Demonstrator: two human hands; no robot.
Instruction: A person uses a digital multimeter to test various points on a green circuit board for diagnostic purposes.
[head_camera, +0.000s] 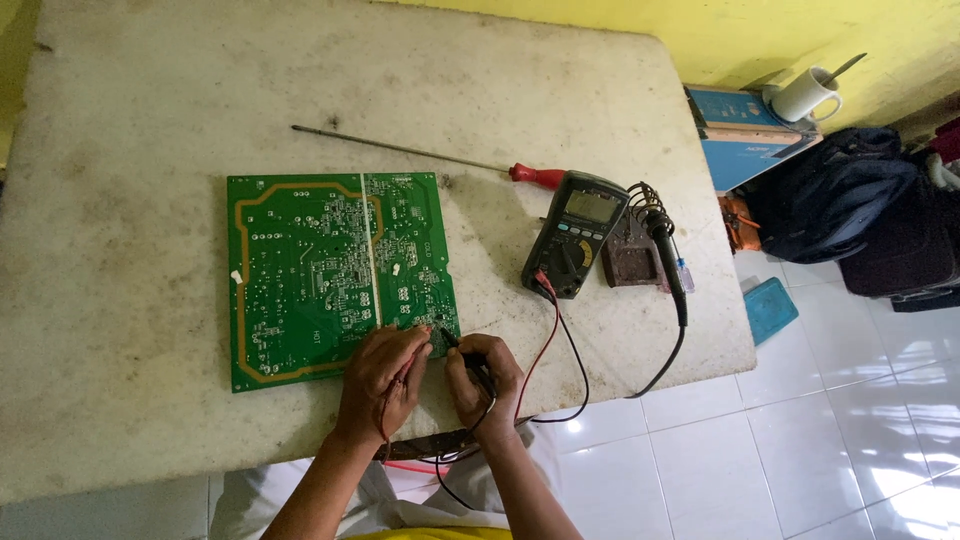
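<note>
Worn white tabletop (120, 300), stained & scuffed, takes up most of the view. Left-centre on it: green circuit board (335, 275), solder side up, lying flat, copper trace looping round its left half.

At the board's lower right corner, both hands meet. Left hand (382, 375) rests on the board edge, fingers curled narrow round a red test probe (418, 335), tip down on the board. Right hand (483, 378) is just beside it, touching or nearly so, fingers pinched round a black test probe (452, 342), tip also on the board near that same corner. Exact solder points under the tips: too small to tell.

Red and black leads (555, 340) run from the hands, loop past the table's front edge & up to a dark multimeter (577, 232) lying flat right of the board, display facing up.

Behind board & meter: long screwdriver (440, 160), red handle, shaft pointing left.

Just right of the meter: soldering iron (668, 255) in a coil stand w/ rusty base, cord trailing off the table edge.

Far right, off the table: blue box (745, 135) w/ white mug (805, 95) on top, dark bags (850, 200) on the white tile floor.
</note>
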